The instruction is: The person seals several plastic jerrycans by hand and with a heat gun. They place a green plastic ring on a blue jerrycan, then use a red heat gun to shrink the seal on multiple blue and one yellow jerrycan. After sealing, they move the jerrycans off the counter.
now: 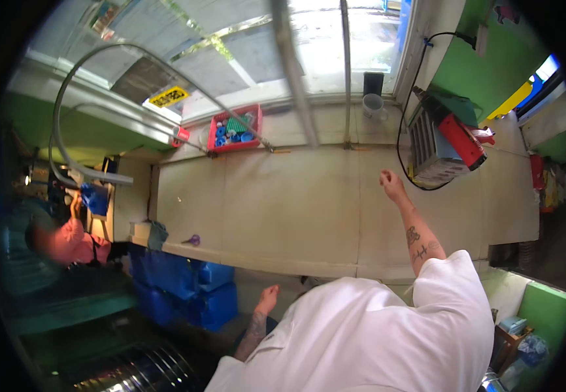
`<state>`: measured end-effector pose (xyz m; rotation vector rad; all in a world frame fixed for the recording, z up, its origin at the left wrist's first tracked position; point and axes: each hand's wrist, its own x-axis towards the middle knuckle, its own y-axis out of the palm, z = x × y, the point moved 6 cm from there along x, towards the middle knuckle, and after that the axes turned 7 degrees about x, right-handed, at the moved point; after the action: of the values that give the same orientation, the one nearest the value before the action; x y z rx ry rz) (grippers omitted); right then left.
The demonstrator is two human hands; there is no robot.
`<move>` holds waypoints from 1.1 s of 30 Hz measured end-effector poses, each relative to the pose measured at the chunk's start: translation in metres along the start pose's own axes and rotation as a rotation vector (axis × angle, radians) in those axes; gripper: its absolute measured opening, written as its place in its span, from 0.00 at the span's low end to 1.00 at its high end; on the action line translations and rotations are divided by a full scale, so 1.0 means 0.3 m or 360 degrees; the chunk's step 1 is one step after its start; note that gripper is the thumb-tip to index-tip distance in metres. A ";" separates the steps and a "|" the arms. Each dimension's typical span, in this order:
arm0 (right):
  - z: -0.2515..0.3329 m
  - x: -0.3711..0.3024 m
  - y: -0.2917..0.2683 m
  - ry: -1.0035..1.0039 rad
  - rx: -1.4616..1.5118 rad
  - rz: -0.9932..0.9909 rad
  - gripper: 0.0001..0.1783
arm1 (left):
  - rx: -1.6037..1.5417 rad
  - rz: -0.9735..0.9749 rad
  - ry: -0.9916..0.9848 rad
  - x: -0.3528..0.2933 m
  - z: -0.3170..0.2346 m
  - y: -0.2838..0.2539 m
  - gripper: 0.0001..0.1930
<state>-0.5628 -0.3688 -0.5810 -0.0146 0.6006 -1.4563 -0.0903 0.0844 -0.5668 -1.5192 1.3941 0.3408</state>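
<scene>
My right hand (392, 185) reaches out over the pale tiled worktop (283, 209), its fingers curled together. Whatever they may hold is too small to make out. Close to its right stands a grey metal drawer cabinet (430, 147). A red and black heat gun (456, 134) lies on top of that cabinet. My left hand (268, 298) hangs lower down, off the worktop's near edge. Its fingers are closed, and nothing shows in them. Purple-handled scissors (194, 240) lie near the front edge, to the left.
A red tray (250, 140) of blue and green parts sits at the back by the window. A clear cup (372, 104) stands on the back ledge. Upright metal rods (346, 72) rise from the worktop. Blue containers (185, 281) stand below left. Another person (77, 242) works far left.
</scene>
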 end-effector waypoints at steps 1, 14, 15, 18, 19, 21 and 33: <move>-0.025 -0.092 0.028 -0.0062 -0.0096 0.0042 0.25 | 0.0076 0.0002 0.0046 0.014 0.017 0.001 0.23; -0.245 -1.127 0.441 0.0021 -0.0383 -0.0018 0.17 | 0.0040 0.0206 0.0310 0.268 0.382 -0.132 0.28; -0.248 -1.162 0.440 -0.0064 -0.0412 -0.0095 0.16 | 0.0088 0.0275 0.0214 0.278 0.433 -0.136 0.28; -0.302 -1.233 0.387 0.0032 -0.0531 -0.0319 0.15 | 0.0327 0.0344 0.0220 0.289 0.527 -0.170 0.29; -0.315 -1.253 0.370 0.0029 -0.0532 -0.0355 0.16 | 0.0332 0.0325 0.0284 0.291 0.539 -0.185 0.29; -0.359 -1.295 0.324 0.0233 -0.0585 -0.0459 0.18 | 0.0392 0.0307 0.0197 0.293 0.582 -0.209 0.29; -0.407 -1.294 0.268 0.0600 -0.0712 -0.0268 0.33 | 0.0308 0.0267 0.0277 0.255 0.628 -0.176 0.32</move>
<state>-0.5345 0.0447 -0.5698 -0.1469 1.2515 -1.4693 0.0536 0.1806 -0.6859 -1.3013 1.6473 0.1722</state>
